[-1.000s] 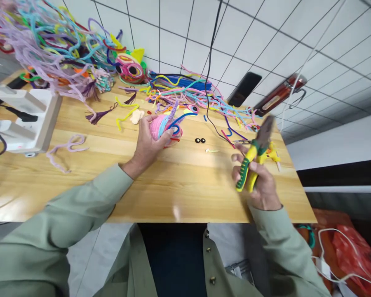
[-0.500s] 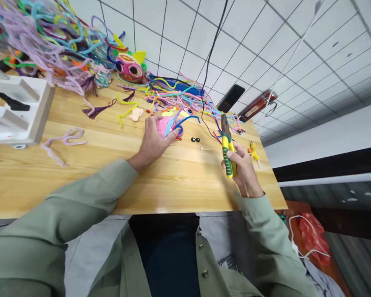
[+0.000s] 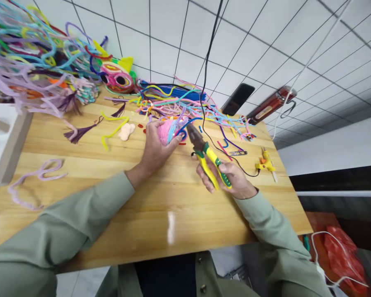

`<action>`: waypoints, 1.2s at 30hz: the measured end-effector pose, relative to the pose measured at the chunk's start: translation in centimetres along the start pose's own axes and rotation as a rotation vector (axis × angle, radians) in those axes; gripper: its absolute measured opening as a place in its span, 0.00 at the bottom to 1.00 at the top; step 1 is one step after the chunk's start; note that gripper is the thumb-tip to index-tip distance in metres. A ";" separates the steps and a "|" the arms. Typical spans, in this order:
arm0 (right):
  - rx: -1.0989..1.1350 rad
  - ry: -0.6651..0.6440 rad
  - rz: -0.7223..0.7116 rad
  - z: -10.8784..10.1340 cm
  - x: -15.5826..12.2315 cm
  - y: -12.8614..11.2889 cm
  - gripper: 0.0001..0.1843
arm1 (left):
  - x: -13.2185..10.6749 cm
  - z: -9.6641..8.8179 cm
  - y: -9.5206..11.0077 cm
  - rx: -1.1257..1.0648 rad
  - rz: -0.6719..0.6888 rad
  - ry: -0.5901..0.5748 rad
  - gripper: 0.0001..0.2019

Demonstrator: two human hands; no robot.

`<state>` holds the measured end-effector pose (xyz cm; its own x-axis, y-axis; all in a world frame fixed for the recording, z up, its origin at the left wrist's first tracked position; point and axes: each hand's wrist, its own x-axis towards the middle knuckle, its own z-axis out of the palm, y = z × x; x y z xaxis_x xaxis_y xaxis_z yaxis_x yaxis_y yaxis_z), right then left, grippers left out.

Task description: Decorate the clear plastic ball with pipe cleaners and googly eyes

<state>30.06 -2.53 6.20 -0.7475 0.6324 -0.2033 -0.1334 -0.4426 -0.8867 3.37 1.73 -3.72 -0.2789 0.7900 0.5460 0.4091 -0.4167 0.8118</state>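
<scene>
Head view: my left hand (image 3: 154, 146) wraps the pink pipe-cleaner ball (image 3: 166, 130) toward the far edge of the tabletop (image 3: 160, 202); my right hand (image 3: 235, 182), palm up, clasps pliers (image 3: 209, 156), their nose just beside the ball.

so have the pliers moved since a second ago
Yes. The pliers have gone left, away from the glue gun and up to the pink ball in the left hand.

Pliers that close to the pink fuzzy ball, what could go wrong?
The pliers have their nose right beside the left hand, which wraps the pink pipe-cleaner ball, so a squeeze by the right hand might pinch a fingertip. The black cable runs across the table close to that nose and could get nicked.
</scene>
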 end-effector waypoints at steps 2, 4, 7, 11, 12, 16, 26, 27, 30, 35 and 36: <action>0.034 -0.042 0.016 -0.4 0.2 0.9 0.34 | 0.1 -0.3 -0.3 -0.002 -0.029 -0.017 0.36; 0.006 -0.029 -0.008 -0.4 0.2 0.9 0.35 | 0.1 -0.6 -0.4 -0.022 -0.063 -0.035 0.36; -0.178 0.087 0.042 -0.3 -0.1 0.0 0.31 | 0.0 -0.8 -0.4 -0.036 -0.060 -0.053 0.36; -0.685 0.260 0.109 -0.5 -0.6 -1.7 0.16 | -0.4 -0.9 -0.1 -0.037 -0.003 -0.065 0.35; -0.823 0.286 0.098 -0.5 -0.7 -2.1 0.14 | -0.5 -0.9 0.0 -0.039 0.000 -0.068 0.34; -1.179 0.397 0.033 -0.7 -1.3 -2.8 0.15 | -0.6 -0.9 0.2 -0.081 0.010 -0.092 0.32; -1.325 0.509 -0.037 -1.5 -1.9 -0.8 0.22 | -0.3 -0.6 -0.1 -0.128 -0.005 -0.115 0.31; -1.364 0.519 -0.058 -1.6 -1.8 -0.7 0.23 | -0.3 -0.5 -0.2 -0.133 -0.007 -0.114 0.31; -1.459 0.530 -0.116 -1.6 -1.3 -0.4 0.26 | -0.3 -0.5 -0.3 -0.134 -0.004 -0.127 0.32; -1.563 0.511 -0.165 -1.5 -0.6 0.3 0.31 | -0.1 -0.8 -0.3 -0.119 0.022 -0.145 0.37; -1.581 0.508 -0.180 -1.4 -0.5 0.5 0.31 | -0.1 -0.9 -0.3 -0.109 0.017 -0.152 0.37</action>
<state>31.27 -2.11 5.27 -0.4814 0.8688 0.1161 0.7925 0.4880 -0.3659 2.50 1.37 -3.79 -0.1350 0.8376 0.5293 0.3135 -0.4706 0.8248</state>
